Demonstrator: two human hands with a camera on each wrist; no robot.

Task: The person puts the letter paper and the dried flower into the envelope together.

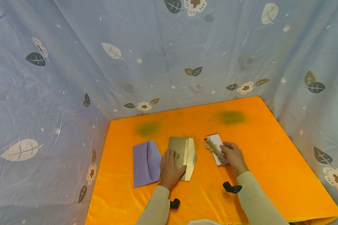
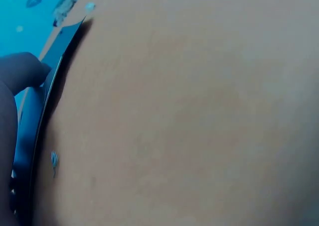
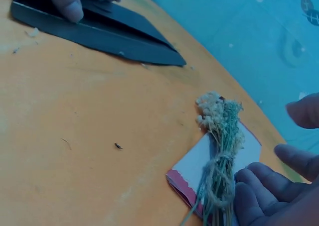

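In the head view my left hand (image 1: 169, 170) rests on a gold envelope (image 1: 181, 146), thumb near the line of its unfolded flap. The right wrist view shows these left fingers (image 3: 70, 4) lying on the envelope, dark there. To the right, my right hand (image 1: 235, 157) is at the right edge of a white card (image 1: 215, 137) with red ends. A small bunch of dried flowers (image 3: 227, 131), tied with twine, lies along the card. Curled lower fingertips (image 3: 244, 186) are right at the stems and card, while the thumb stays raised and apart.
A purple envelope (image 1: 140, 165) lies left of the gold one, flap opened to the right. Orange cloth (image 1: 202, 193) covers the table, and patterned blue curtains (image 1: 163, 62) stand round it. Black wrist devices (image 1: 232, 187) sit at both sleeves.
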